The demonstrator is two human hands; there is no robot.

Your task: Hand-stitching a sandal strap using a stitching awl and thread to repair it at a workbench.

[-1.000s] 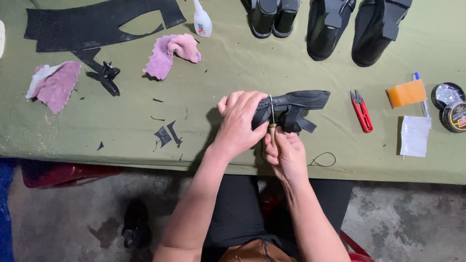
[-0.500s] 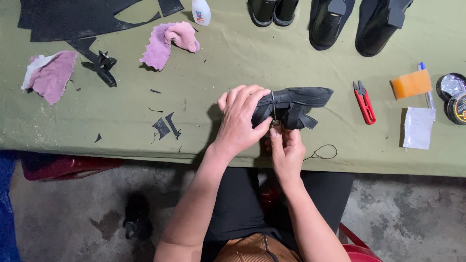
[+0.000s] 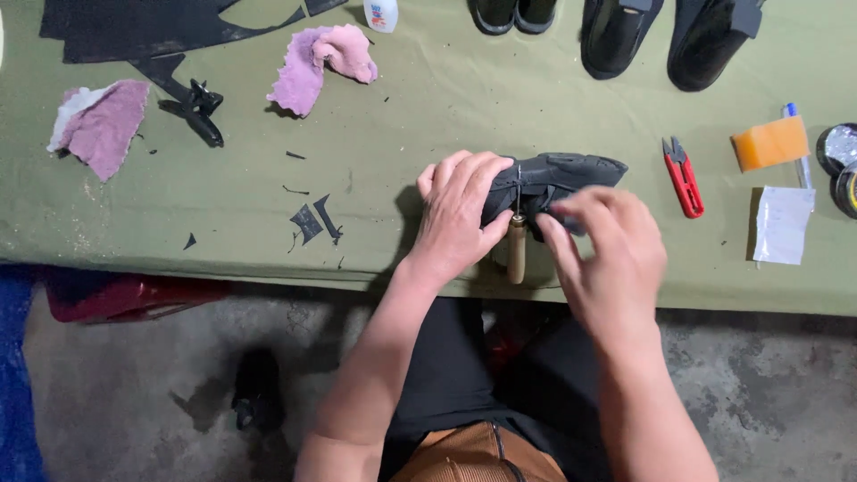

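My left hand [image 3: 460, 214] grips the left end of a black leather shoe piece [image 3: 571, 170] and holds it on the green table [image 3: 393, 125] near the front edge. An awl [image 3: 516, 254] with a pale wooden handle is stuck through the piece and hangs down beside my left thumb. No hand holds it. My right hand [image 3: 611, 259] is motion-blurred just right of the awl. Its fingertips are at the lower edge of the shoe piece, and I see nothing held in them.
Red thread snips [image 3: 684, 178], an orange block [image 3: 769, 143], a white paper [image 3: 782, 223] and round tins [image 3: 839, 147] lie to the right. Black shoes [image 3: 616, 36] line the back edge. Pink cloths [image 3: 321, 58], black leather sheet [image 3: 134, 31] and scraps [image 3: 312, 219] lie left.
My right hand has let go of the awl handle under the shoe piece and moved right and up. The awl now hangs from the piece. My left hand keeps its grip.
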